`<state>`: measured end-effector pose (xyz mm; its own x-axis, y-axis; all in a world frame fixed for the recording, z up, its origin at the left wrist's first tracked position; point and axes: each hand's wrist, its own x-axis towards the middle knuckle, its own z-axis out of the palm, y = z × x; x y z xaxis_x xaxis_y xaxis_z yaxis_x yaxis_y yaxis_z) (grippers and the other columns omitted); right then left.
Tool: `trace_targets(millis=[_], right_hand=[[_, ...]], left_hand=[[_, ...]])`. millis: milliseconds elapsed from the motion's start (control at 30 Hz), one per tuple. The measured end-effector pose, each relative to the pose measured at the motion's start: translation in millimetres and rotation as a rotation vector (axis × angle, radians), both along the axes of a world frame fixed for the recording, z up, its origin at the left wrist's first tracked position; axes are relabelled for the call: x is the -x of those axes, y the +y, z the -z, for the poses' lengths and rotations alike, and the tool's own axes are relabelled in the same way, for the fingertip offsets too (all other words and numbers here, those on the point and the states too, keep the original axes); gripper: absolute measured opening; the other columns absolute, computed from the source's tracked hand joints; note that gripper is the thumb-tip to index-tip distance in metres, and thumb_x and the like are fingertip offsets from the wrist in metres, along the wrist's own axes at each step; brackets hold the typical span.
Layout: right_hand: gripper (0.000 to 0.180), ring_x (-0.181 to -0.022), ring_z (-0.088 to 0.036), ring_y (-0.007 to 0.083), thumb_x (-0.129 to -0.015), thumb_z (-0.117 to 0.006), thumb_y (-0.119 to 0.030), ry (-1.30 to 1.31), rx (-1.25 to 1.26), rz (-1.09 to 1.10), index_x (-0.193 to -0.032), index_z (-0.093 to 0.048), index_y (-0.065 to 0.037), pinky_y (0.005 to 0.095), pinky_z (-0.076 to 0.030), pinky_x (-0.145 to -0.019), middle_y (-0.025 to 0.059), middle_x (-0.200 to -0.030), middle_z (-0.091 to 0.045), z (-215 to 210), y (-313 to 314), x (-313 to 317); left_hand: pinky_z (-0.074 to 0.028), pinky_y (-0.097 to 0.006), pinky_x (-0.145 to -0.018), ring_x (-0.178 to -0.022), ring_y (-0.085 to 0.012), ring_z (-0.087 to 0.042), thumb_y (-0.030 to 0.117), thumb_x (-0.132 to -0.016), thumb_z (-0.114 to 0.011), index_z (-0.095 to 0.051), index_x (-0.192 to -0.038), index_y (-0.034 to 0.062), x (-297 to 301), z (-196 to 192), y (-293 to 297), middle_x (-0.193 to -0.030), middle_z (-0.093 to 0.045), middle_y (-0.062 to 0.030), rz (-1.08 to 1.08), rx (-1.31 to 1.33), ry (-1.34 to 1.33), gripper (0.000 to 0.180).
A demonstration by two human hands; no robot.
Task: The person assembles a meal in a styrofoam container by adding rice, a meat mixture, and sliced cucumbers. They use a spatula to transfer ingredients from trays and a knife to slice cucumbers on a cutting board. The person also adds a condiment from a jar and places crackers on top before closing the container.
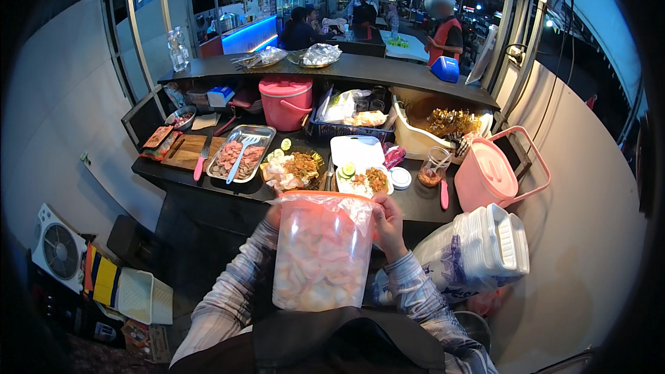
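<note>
Close in front of me is a big clear plastic jar (322,263) with an orange rim, filled with pale pink and white crackers. My right hand (389,225) is closed at the jar's right upper edge, where thin clear plastic hangs over the rim. At the left upper edge my left hand (274,216) grips the jar, its fingers partly hidden. Just beyond the rim, an open white foam box (357,147) holds rice, cucumber slices and brown chopped food. To its left lies a plate of food (294,170) with crackers and brown shreds.
A metal tray (261,137) of sliced meat with a light-blue spatula (242,158) stands left, beside a pink-handled knife (201,160) and cutting board (181,150). Pink buckets (285,100) stand behind and right. Stacked foam boxes (478,242) sit near my right arm. People are beyond the counter.
</note>
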<state>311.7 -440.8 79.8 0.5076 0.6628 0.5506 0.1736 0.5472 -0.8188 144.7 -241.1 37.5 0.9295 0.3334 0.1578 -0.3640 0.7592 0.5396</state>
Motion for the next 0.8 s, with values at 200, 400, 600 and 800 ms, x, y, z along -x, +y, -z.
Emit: trace_targets(millis=[200,400,600,800], right_hand=[[0.039,-0.060,-0.050,0.0051,-0.092,-0.044,-0.039,0.247,0.156,-0.245,-0.096,-0.051,-0.001,0.0144,-0.037,-0.052,-0.0007,-0.079,-0.055,1,-21,-20],[0.042,-0.078,-0.060,0.0171,-0.092,-0.046,-0.034,-0.349,0.338,-0.057,-0.106,-0.055,0.004,0.0296,-0.048,-0.072,0.0114,-0.092,-0.062,-69,-16,-23],[0.042,-0.079,-0.060,0.0308,-0.080,-0.059,-0.041,-0.968,0.695,0.206,-0.092,-0.059,0.000,0.0381,-0.047,-0.070,0.0163,-0.082,-0.061,-94,-20,18],[0.038,-0.067,-0.057,0.0313,-0.079,-0.059,-0.041,-0.952,0.572,0.322,-0.076,-0.055,-0.004,0.0400,-0.044,-0.059,0.0131,-0.068,-0.057,-77,-19,23]], left_hand=[[-0.044,-0.034,-0.087,-0.101,-0.0212,-0.055,0.054,-0.091,-0.032,-0.050,-0.114,-0.0038,-12,31,-12,-0.110,-0.057,-0.0165,0.112,0.167,0.192,0.065],[-0.047,-0.032,-0.082,-0.095,-0.0194,-0.058,0.052,-0.092,-0.029,-0.053,-0.111,-0.0041,-17,31,-19,-0.105,-0.060,-0.0158,-0.068,-0.084,0.236,0.064],[-0.044,-0.025,-0.061,-0.068,-0.0110,-0.056,0.052,-0.093,-0.030,-0.062,-0.093,-0.0031,-14,-9,-35,-0.080,-0.063,-0.0068,-0.341,-0.798,0.352,0.063],[-0.045,-0.023,-0.063,-0.070,-0.0117,-0.057,0.056,-0.090,-0.031,-0.061,-0.094,-0.0031,1,-7,-32,-0.082,-0.062,-0.0068,-0.181,-0.746,0.457,0.067]])
